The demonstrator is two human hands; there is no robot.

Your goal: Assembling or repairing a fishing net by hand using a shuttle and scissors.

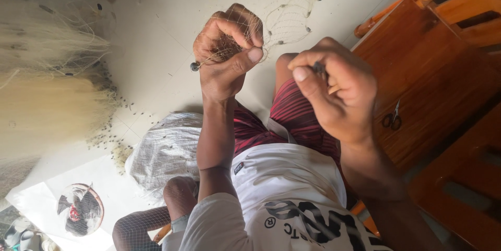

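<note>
Two hands work at one fishing net. The left hand (227,47) is closed on a gathered bunch of net (235,39), thumb pressed to forefinger, a small dark sinker (194,66) hanging just beside it. The right hand (339,92) is curled shut, pinching a thin needle (319,67) near the bunch. Done well, the mesh is probably best kept taut, the stitches close to the pinch. The net spreads over the floor (156,11), many sinkers along it. One pair of scissors (392,119) lies on the wooden bench (433,73); one grey sack (164,149) sits by the knee.
</note>
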